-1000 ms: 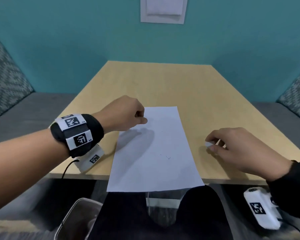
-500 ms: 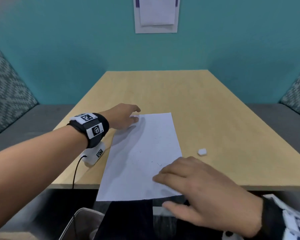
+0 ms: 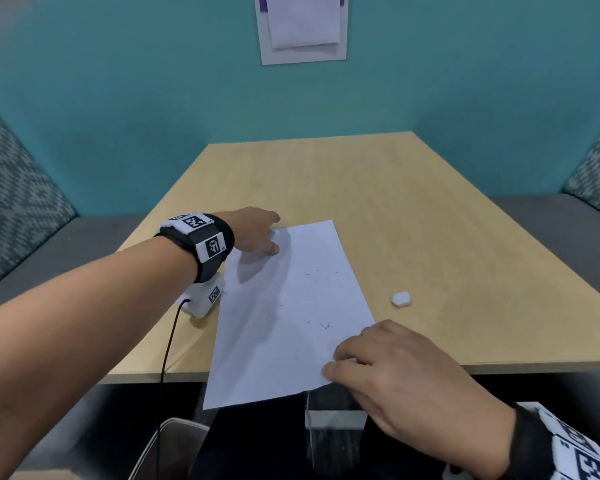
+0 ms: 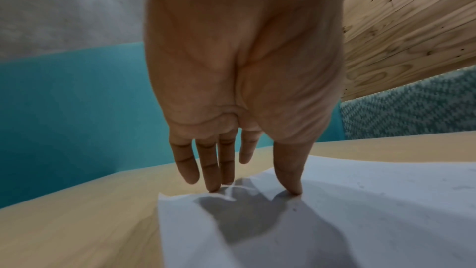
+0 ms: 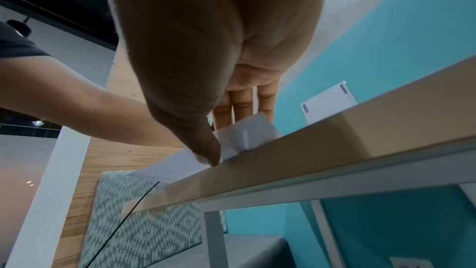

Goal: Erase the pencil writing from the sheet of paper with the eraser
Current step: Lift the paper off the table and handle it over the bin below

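Observation:
A white sheet of paper lies on the wooden table, its near end hanging over the front edge. Faint pencil marks show on its right half. My left hand presses the far left corner with straight fingers; the left wrist view shows the fingertips and thumb on the paper. My right hand pinches the near right corner: in the right wrist view the paper bends between thumb and fingers. The small white eraser lies alone, right of the sheet.
Teal walls close in the table on three sides, with a white notice at the back. Patterned bench cushions flank it. A grey bin stands below the front edge at the left. A black cable hangs from my left wrist.
My right hand has left the eraser on the table and moved to the sheet's near right corner. My left hand has gone from a fist to straight fingers pressing the far left corner.

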`<state>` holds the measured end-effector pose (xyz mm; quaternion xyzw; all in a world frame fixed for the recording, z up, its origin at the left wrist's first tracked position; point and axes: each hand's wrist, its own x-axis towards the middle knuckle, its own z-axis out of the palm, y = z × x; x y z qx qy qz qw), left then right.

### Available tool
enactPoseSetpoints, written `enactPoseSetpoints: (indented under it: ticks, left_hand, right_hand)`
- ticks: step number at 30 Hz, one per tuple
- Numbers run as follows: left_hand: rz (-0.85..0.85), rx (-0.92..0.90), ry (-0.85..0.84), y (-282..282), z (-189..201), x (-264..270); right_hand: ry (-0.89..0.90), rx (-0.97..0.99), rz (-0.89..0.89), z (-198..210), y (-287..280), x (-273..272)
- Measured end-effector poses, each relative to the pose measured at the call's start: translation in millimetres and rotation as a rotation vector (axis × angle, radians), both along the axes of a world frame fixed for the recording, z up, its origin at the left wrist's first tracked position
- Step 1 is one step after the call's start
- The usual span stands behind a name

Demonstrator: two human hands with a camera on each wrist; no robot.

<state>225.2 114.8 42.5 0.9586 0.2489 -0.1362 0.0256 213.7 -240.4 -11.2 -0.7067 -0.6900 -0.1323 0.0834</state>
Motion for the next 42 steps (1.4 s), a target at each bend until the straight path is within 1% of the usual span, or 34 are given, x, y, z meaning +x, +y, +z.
enactPoseSetpoints:
  ticks: [2, 6, 11, 13, 15, 18, 21, 22, 23, 26, 27, 30, 33, 35, 37, 42]
  left_hand:
    - [0.032, -0.001, 0.004, 2, 1, 1]
    - [0.126, -0.067, 0.014, 4, 5, -4]
    - [0.166, -0.072, -0.114, 19, 9, -23]
    - [0.181, -0.096, -0.132, 25, 12, -37]
    - [0.204, -0.121, -0.125, 28, 16, -53]
    - [0.216, -0.197, -0.116, 30, 19, -79]
    - [0.26, -0.347, -0.153, 29, 20, -111]
    - [0.291, -0.414, -0.181, 27, 19, -122]
    - [0.319, -0.472, -0.209, 26, 18, -135]
    - [0.372, -0.621, -0.317, 19, 17, -174]
    - [0.389, -0.666, -0.357, 16, 16, -186]
    - [0.435, -0.804, -0.45, 7, 10, -226]
    - [0.497, -0.9, -0.551, -1, 4, -265]
    - [0.538, -0.936, -0.603, -9, 2, -292]
    - [0.579, -0.952, -0.62, -16, -4, -322]
    - [0.707, -0.99, -0.649, -27, -24, -405]
  right_hand:
    - [0.01, 0.017, -0.022, 1, -3, 0]
    - [0.027, 0.039, -0.035, -1, -8, 2]
    - [0.086, 0.115, -0.091, -6, -20, 8]
    - [0.115, 0.159, -0.13, -7, -24, 12]
    - [0.107, 0.179, -0.19, -7, -27, 13]
    - [0.105, 0.164, -0.359, -5, -30, 7]
    - [0.173, 0.148, -0.373, -11, -32, -4]
    - [0.244, 0.137, -0.36, -12, -34, -8]
    - [0.357, 0.131, -0.371, -9, -37, -13]
    - [0.801, 0.112, -0.414, -3, -46, -31]
    - [0.916, 0.115, -0.407, -2, -47, -36]
    - [1.214, 0.174, -0.393, 0, -38, -49]
    - [1.453, 0.26, -0.369, 1, -25, -62]
    - [1.546, 0.261, -0.357, 1, -18, -67]
    - [1.597, 0.2, -0.33, -2, -11, -73]
    - [1.585, -0.062, -0.215, -20, 7, -90]
